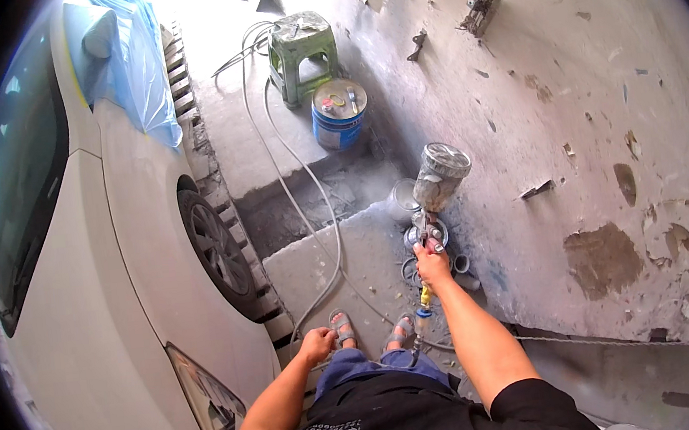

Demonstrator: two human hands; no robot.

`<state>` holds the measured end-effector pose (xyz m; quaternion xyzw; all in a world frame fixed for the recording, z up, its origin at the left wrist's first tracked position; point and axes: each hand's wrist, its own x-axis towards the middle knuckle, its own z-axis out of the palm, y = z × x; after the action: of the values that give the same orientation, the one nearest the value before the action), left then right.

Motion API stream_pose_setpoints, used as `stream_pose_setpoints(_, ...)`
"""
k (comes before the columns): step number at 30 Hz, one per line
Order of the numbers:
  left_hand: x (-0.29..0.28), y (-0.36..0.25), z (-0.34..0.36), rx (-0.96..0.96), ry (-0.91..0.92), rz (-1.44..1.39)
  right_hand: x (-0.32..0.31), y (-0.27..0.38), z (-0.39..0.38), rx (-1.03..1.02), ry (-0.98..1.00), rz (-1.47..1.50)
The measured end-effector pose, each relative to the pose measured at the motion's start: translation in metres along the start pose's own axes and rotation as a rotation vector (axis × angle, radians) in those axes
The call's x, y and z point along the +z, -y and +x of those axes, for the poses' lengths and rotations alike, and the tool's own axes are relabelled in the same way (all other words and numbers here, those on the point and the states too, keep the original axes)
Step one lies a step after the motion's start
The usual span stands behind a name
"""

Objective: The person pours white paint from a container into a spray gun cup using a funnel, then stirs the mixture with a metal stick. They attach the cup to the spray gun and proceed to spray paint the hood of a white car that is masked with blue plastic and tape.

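Observation:
My right hand [432, 266] grips a spray gun [434, 239] by its handle, out in front of me on the right. A grey, paint-crusted cup [441, 176] tops the gun, and pale mist hangs beside it. Below the handle a yellow and blue fitting [424, 303] joins an air hose. My left hand [318, 345] is curled closed, low above my feet, near the hose [320, 297] on the floor; whether anything is inside it is hidden. A white car [106, 265] stands on my left, its wheel [213, 244] closest to my left hand.
Ahead are a green stool [303, 56] and a blue bucket [338, 122] with small items on its lid. Several pots [403, 200] crowd the floor beneath the gun. The scarred wall [530, 221] rises on the right. A sunken trough [278, 222] crosses the floor; blue sheeting [137, 77] covers the car's far end.

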<state>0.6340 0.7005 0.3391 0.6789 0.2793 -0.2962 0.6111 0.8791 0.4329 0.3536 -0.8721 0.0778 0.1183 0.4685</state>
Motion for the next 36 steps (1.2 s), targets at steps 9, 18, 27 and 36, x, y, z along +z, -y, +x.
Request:
stream_pose_setpoints(9, -0.027, -0.014, -0.021, -0.038, 0.002, -0.121, 0.021, 0.04, -0.013, 0.058, 0.023, 0.011)
stream_pose_setpoints(18, -0.045, -0.005, -0.014, -0.016, -0.07, -0.084, 0.016, 0.11, -0.008, 0.164, 0.109, 0.25)
stream_pose_setpoints(27, -0.047, -0.032, 0.015, -0.013, -0.131, -0.063, 0.027, 0.182, 0.038, -0.13, 0.156, 0.44)
stream_pose_setpoints(36, -0.032, -0.126, 0.039, -0.119, -0.349, -0.209, 0.016, 0.296, 0.114, -0.423, 0.37, 0.509)
